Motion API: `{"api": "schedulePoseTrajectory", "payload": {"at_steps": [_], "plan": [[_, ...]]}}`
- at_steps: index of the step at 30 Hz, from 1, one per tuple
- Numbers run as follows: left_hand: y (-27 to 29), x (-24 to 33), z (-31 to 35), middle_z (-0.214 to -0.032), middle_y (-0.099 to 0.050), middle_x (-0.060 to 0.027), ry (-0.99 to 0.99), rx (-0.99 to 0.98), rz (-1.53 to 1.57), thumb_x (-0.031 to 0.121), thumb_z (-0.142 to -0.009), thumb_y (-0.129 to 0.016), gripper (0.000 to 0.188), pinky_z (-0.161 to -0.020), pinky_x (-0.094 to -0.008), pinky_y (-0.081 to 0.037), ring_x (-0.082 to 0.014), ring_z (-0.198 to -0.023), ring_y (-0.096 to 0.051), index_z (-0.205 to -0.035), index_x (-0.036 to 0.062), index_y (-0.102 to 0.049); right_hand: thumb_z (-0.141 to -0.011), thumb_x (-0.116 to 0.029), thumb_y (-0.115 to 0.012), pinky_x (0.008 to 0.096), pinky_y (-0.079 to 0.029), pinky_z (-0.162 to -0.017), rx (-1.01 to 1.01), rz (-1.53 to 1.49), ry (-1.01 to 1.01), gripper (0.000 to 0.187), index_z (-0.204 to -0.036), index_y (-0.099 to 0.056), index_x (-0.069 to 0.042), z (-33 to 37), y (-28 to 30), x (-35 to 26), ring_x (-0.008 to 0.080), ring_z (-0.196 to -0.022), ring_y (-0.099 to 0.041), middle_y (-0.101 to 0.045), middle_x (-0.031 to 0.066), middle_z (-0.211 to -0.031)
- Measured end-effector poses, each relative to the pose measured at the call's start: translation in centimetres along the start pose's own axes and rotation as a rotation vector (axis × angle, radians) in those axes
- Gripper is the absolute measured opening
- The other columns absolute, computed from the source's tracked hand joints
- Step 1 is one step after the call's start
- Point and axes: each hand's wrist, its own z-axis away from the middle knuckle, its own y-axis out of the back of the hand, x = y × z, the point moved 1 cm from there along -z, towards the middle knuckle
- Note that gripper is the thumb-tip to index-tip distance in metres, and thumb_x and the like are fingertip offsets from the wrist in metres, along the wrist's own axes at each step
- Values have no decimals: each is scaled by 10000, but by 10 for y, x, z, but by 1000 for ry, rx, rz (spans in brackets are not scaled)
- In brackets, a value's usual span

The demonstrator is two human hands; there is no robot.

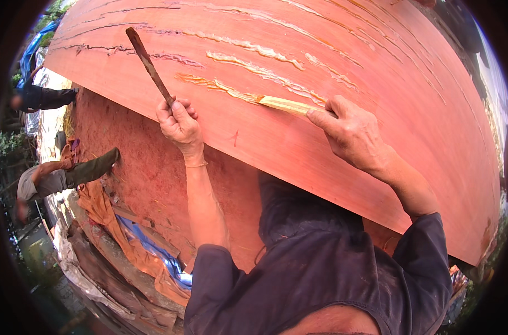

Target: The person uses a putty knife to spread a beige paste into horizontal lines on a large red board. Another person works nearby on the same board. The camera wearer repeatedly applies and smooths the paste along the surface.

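Observation:
My left hand (181,125) pinches the lower end of a thin dark brown stick (148,61), which points up and to the left over a large reddish plywood sheet (332,173). In my right hand (355,134) is a pale yellow flat wooden strip (290,105). Its tip meets the right end of a yellow-orange streak of paste (215,86) on the sheet. Further up the sheet run several more streaks, with a thick cream-coloured one (254,68) nearest. Dark cracks (92,49) show at the sheet's left side.
The sheet's near edge slants down to the right in front of my body. Reddish ground (120,184) lies below it. Two people stand at the left, one in olive trousers (92,168). Orange cloth (100,209), a blue tarp (153,248) and boards lie at lower left.

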Motion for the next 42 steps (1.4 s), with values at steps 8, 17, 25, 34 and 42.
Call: {"api": "schedulePoseTrajectory", "payload": {"at_steps": [8, 17, 25, 34, 42], "plan": [[-1, 1, 2, -857, -596, -38, 19, 5, -10, 150, -1058, -489, 153, -566, -223, -494, -74, -655, -533, -1150, 35, -529, -851, -36, -630, 412, -487, -605, 74, -168, -5, 264, -1070, -725, -150, 3, 12, 16, 288, -763, -631, -622, 108, -838], [-1, 4, 1, -855, -596, -39, 11, 0, -21, 152, -1058, -486, 160, -572, -222, -498, -76, -660, -537, -1153, 32, -532, -873, -63, -644, 440, -500, -681, -6, -327, 102, 217, -1061, -738, -115, -68, -15, 49, 343, -809, -659, -707, 120, -909], [-2, 3, 1, -845, -602, -20, 3, 19, -36, 162, -1058, -502, 159, -557, -190, -497, -45, -645, -536, -1130, 23, -530, -899, -60, -645, 425, -469, -621, -57, -226, 147, 226, -1077, -732, -169, -50, 1, 67, 303, -716, -611, -615, 87, -800], [-2, 3, 1, -843, -600, -22, -7, 13, -22, 159, -1057, -504, 157, -558, -190, -497, -47, -642, -540, -1130, 22, -530, -810, 5, -677, 380, -481, -551, -71, -38, 153, 388, -1147, -709, -186, 7, 0, 51, 268, -731, -620, -607, 75, -890], [-2, 3, 1, -843, -587, -26, 15, 14, -24, 166, -1060, -496, 165, -556, -195, -489, -52, -645, -533, -1137, 22, -524, -822, 21, -662, 350, -470, -524, 97, -177, -73, 313, -1100, -716, -112, 42, 18, 26, 241, -647, -591, -558, 85, -739]]}}
